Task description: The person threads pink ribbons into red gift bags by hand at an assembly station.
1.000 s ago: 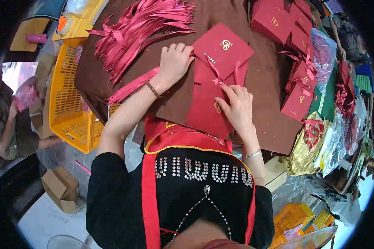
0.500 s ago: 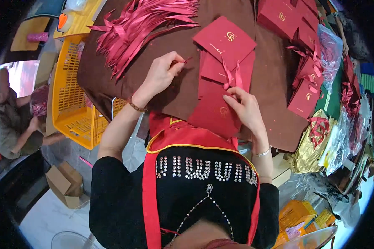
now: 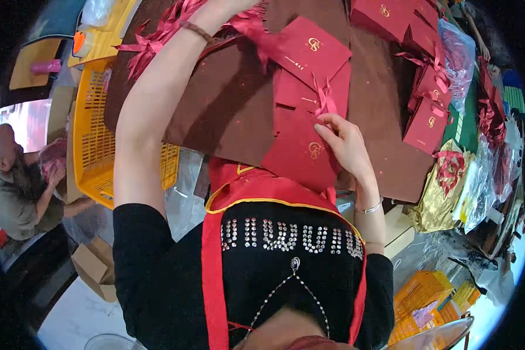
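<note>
My right hand (image 3: 349, 143) is closed at the upper edge of a dark red paper bag (image 3: 297, 154) with a gold emblem, its thumb and fingers pinched beside a tied pink-red ribbon (image 3: 326, 99). The near end of this bag lies against my red apron (image 3: 268, 189). My left hand (image 3: 242, 4) is stretched to the far edge of the picture, over the pile of dark pink ribbons (image 3: 175, 20); its fingers are mostly cut off. A motion-blurred ribbon (image 3: 262, 38) hangs below it. Beyond my right hand, more flat red bags (image 3: 312, 49) overlap on the brown cloth.
Red bags with ribbons (image 3: 429, 108) stand in rows on the right, near clear plastic (image 3: 455, 58) and gold wrapping (image 3: 440, 198). A yellow crate (image 3: 90, 146) stands left of the brown-covered table (image 3: 216, 111). Another person (image 3: 23, 186) sits at far left, holding a reddish bundle.
My left hand has swung from above the near bags up to the ribbon pile, and a ribbon there is moving. The right hand stays at the near bag.
</note>
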### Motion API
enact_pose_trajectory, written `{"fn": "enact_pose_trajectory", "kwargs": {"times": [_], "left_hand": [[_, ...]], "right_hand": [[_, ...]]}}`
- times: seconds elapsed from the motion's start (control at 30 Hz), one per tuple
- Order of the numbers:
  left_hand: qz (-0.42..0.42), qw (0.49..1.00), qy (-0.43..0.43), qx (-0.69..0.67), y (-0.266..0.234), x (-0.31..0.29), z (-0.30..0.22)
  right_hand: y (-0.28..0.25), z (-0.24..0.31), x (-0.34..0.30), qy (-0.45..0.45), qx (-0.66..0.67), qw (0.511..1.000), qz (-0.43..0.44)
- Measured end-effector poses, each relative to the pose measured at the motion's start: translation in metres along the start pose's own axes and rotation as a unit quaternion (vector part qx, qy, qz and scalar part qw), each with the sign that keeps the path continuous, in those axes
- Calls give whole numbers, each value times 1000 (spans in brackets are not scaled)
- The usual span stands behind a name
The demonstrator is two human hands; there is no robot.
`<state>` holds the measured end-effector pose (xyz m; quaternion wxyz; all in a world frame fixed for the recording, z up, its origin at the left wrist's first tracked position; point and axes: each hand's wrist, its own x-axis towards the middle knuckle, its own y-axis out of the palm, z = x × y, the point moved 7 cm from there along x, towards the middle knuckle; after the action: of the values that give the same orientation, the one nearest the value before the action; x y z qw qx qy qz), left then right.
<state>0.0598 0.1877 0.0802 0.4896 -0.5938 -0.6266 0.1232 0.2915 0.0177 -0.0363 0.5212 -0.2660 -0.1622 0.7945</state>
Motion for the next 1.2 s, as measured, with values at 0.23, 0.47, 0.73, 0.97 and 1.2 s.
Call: {"fn": "enact_pose_trajectory", "kwargs": {"times": [0.23,0.47,0.73,0.97,1.2], "left_hand": [[-46,992,70,93,0,-42,-19],[-92,975,202,22,-9,-90,-78],[72,980,175,68,43,-142,-80],[155,979,42,-124,71,-185,-104],[148,981,5,-122,83,-191,-107]], "right_hand": [[5,-22,3,33,80,996,36],[9,-36,7,62,125,988,64],[8,-31,4,61,145,985,68],[10,-34,1,70,135,986,62],[6,-20,-2,26,99,994,41]]}}
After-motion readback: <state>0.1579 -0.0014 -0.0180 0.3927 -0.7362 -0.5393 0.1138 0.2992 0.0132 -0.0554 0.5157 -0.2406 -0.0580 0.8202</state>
